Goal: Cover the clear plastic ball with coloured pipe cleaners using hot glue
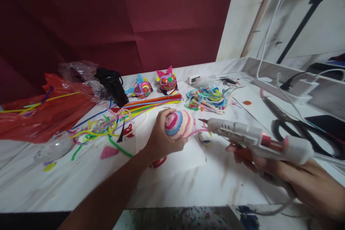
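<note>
My left hand (164, 138) is closed round a ball (179, 125) wrapped in pink, blue, cream and red stripes, held over a white sheet of paper (172, 170). A pink strand (198, 131) trails from the ball's right side. In my right hand (280, 170) is a white hot glue gun (242, 133), its nozzle pointing left toward the ball with a gap between them. A small red light glows on its body. Under my left wrist, a red curled piece (160, 161) is partly hidden.
Pipe cleaners (153, 102) and a coiled bundle of coloured strands (208, 97) lie behind the ball. Two decorated animal heads (167, 81) stand at the back. Large scissors (285, 118) lie right, near a power strip (285, 90). A red plastic bag (54, 107) sits left.
</note>
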Demonstrator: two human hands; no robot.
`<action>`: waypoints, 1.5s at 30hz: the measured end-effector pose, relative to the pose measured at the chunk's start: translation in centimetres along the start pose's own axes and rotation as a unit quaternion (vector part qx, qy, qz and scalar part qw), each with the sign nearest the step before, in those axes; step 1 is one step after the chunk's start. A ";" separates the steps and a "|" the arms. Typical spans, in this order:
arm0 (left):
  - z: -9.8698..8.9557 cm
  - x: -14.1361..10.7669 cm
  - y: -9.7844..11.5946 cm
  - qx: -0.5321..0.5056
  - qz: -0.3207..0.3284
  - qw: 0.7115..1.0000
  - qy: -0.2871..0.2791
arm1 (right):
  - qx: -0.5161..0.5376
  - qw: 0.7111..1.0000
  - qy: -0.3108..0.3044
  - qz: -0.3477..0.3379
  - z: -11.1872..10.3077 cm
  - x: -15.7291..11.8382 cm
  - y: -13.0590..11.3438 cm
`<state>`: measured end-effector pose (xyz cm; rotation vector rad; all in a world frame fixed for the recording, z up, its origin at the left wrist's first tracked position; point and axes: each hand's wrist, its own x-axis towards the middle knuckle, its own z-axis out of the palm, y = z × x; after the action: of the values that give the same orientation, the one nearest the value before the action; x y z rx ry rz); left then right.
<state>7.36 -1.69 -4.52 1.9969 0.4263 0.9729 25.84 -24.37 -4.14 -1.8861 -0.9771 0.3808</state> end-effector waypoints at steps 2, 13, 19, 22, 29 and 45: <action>-0.1 0.0 0.1 0.009 0.010 1.000 -0.004 | 0.048 0.996 -0.060 0.036 0.0 0.2 -0.4; 0.0 0.0 0.0 0.006 0.017 1.000 -0.002 | 0.148 0.972 -0.085 0.158 0.2 -1.9 -0.9; 0.0 0.1 0.1 0.009 0.021 1.000 0.003 | 0.127 0.977 -0.078 0.154 0.4 -1.7 -2.6; -0.1 0.1 0.1 0.008 0.026 1.000 0.004 | 0.117 0.979 -0.097 0.137 0.2 -1.4 -1.7; 0.0 0.1 0.1 0.008 0.026 1.000 -0.005 | 0.103 0.977 -0.144 0.118 0.0 -1.2 -0.5; 0.0 0.0 -0.1 0.021 0.042 0.999 -0.008 | 0.087 0.989 -0.101 0.063 0.5 -1.2 -0.2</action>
<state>7.40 -1.64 -4.60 2.0725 0.3593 1.0060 24.68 -24.88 -4.34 -1.7789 -0.9253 0.7207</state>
